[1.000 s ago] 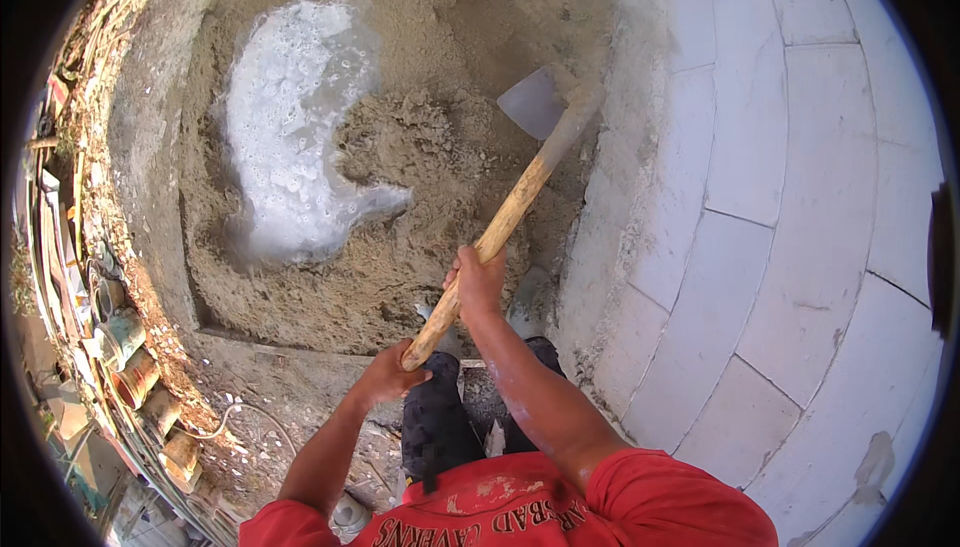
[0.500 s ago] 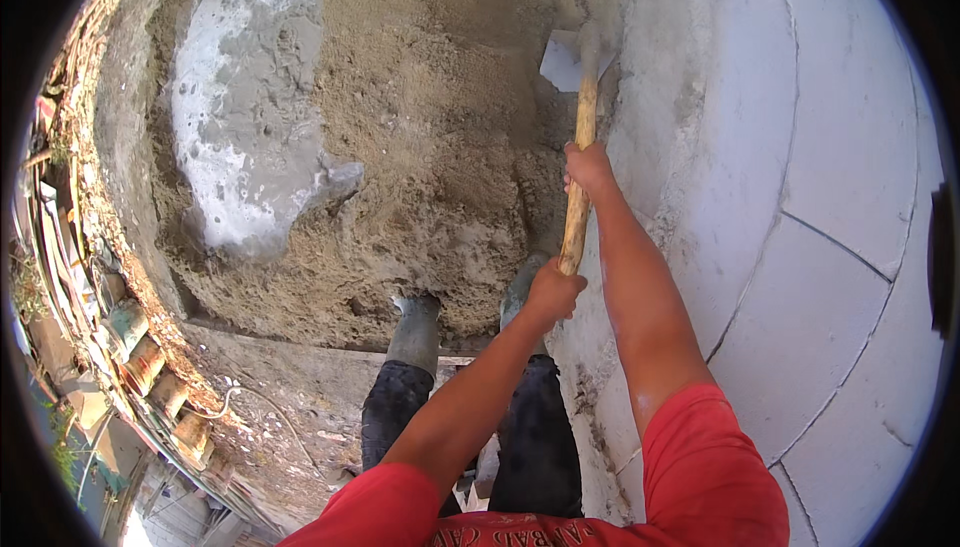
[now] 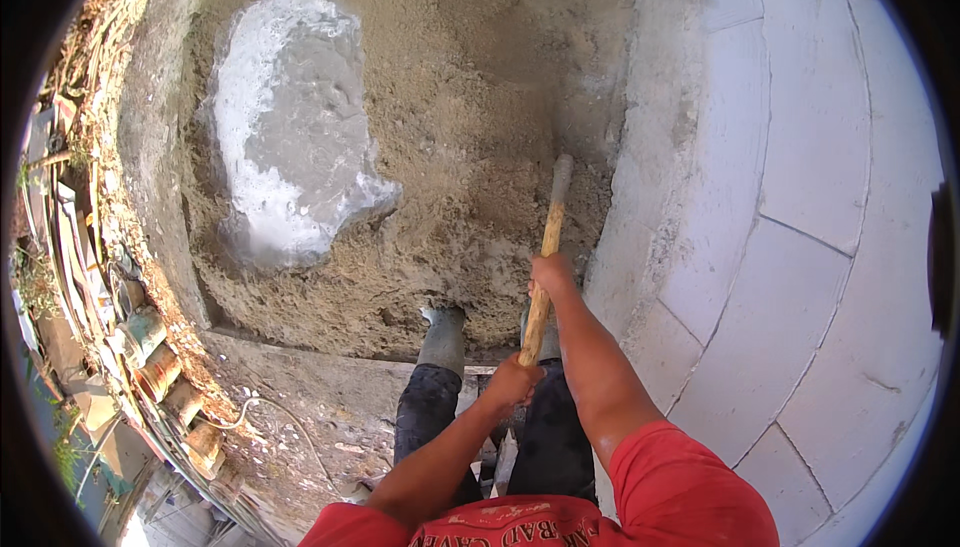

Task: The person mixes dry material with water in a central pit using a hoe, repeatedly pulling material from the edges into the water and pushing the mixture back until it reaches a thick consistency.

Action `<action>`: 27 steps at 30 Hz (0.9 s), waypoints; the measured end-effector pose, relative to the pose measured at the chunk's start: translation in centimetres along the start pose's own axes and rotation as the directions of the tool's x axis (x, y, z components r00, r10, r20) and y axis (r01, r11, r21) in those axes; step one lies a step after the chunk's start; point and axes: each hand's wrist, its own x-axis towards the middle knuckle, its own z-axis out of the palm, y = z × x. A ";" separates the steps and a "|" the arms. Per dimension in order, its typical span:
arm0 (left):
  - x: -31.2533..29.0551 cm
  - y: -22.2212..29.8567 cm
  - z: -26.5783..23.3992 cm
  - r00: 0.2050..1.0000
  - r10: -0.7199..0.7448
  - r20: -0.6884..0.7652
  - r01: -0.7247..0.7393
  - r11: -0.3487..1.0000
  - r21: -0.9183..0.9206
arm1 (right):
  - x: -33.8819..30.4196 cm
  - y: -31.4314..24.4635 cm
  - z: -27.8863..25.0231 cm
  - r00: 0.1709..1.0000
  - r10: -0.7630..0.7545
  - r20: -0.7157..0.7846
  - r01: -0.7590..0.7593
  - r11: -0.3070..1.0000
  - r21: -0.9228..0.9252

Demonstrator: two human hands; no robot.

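Observation:
I grip a hoe [image 3: 551, 231] by its pale wooden handle with both hands. My left hand [image 3: 514, 384] is closed round the butt end, close to my legs. Farther up the shaft, my right hand [image 3: 551, 274] is wrapped round it. The handle's far end, crusted grey, meets the brown sandy mix [image 3: 450, 127]; the blade does not show and seems hidden in the mix. To the left, a grey wet pool [image 3: 315, 107] with a whitish rim [image 3: 250, 77] lies in a hollow of the heap.
A pale block wall [image 3: 790, 277] runs along the right side. A low concrete edge [image 3: 155, 167] bounds the mix on the left. My boots [image 3: 443, 335] stand at the near edge. Boards, pots [image 3: 160, 372] and a thin hose [image 3: 240, 417] lie at the far left.
Both hands have drawn the hoe toward me and slightly left. Its pale blade, visible before, is now out of sight. The whole view has shifted slightly.

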 end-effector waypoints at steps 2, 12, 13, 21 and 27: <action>-1.6 4.6 -3.8 0.996 0.014 0.087 -0.011 0.999 -0.041 | -1.5 -1.9 3.0 0.999 -0.005 0.037 -0.005 0.960 0.280; -23.4 19.3 -19.2 0.998 -0.050 0.030 0.040 0.965 0.258 | -16.0 -12.6 17.3 0.996 -0.082 0.018 0.047 0.723 0.689; -26.1 19.7 -20.6 0.998 -0.063 0.027 0.054 0.964 0.262 | -19.1 -13.5 18.9 0.995 -0.100 0.018 0.057 0.695 0.717; -38.4 21.4 -24.5 0.993 -0.047 -0.108 0.108 0.737 0.668 | -35.8 -16.1 21.2 0.921 -0.336 0.195 -0.028 0.443 0.896; -15.0 14.5 -9.6 0.969 0.247 -0.001 -0.226 0.891 0.394 | -18.9 -17.8 6.0 0.936 -0.348 0.048 0.230 0.709 0.666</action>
